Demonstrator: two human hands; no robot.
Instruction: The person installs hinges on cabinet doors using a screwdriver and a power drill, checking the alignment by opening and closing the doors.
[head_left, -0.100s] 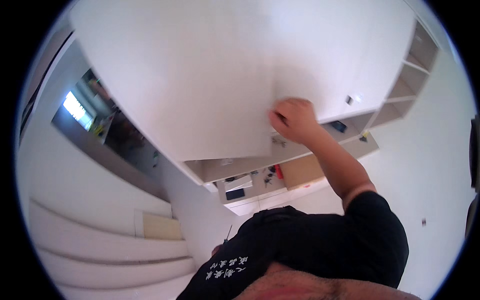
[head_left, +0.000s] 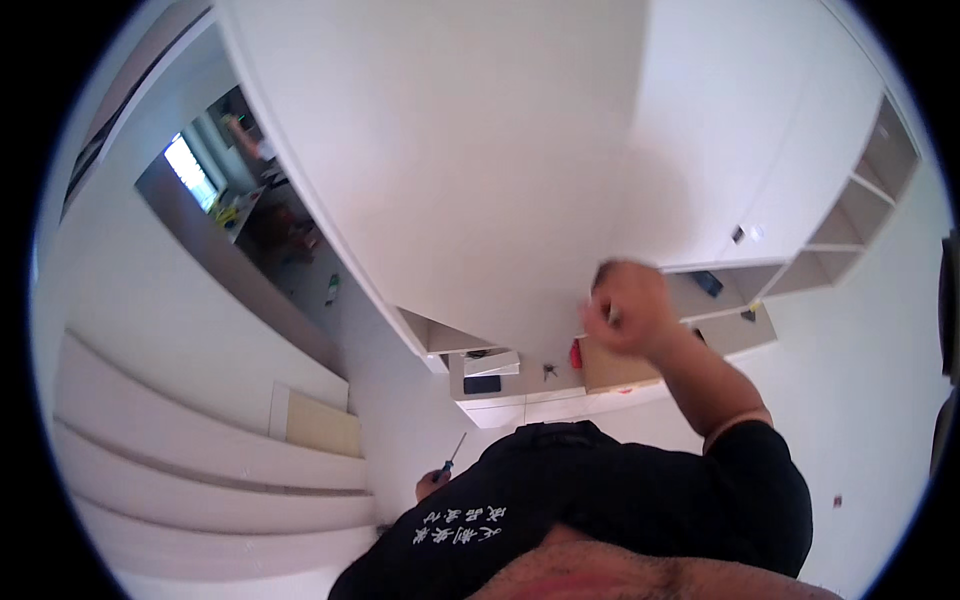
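My right hand [head_left: 635, 310], slightly blurred, is curled at the free edge of a tall white cabinet door [head_left: 450, 170]. The fingers look wrapped round that edge near the lower corner, and the door stands swung out from its cabinet. Low on the left, beside my body, my left hand [head_left: 430, 486] is closed round a screwdriver [head_left: 448, 463] with a dark blue handle. Its thin metal shaft points up and away. Most of that hand and its arm is hidden by my black shirt.
Another closed white door [head_left: 740, 130] and open shelves [head_left: 845, 215] are to the right. Below, a low drawer unit [head_left: 495, 412] carries white pieces, a dark flat item [head_left: 482, 384], a red item [head_left: 576, 353] and a brown board [head_left: 615, 366]. Pale curved steps or panels [head_left: 200, 440] line the left.
The door has swung further out, with its lower edge now slanted, and my right hand has moved with it. The screwdriver in my left hand shows more fully. The whole view has shifted.
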